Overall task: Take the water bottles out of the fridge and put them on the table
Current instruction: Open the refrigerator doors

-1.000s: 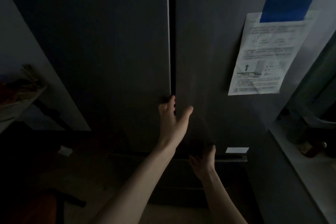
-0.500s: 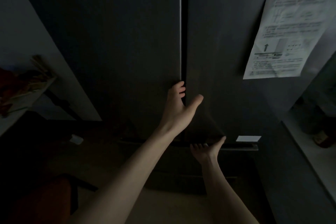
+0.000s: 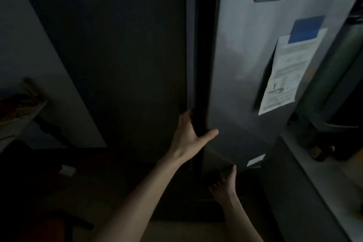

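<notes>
The left hand (image 3: 191, 133) is curling its grip around the inner edge of the fridge's right door (image 3: 241, 84); the right hand (image 3: 224, 186) is hooking fingers under its bottom corner. No bottles are showing; likely heavy, slippery when cold, best taken mid-body.

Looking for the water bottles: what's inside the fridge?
Only a dark gap shows beside the right door, which the left hand grips. No bottles are visible; both doors cover the interior.

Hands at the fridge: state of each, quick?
Left hand: fingers hooked behind the right fridge door edge, gripping it.
Right hand: fingers under that door's bottom edge; grip unclear.
</notes>
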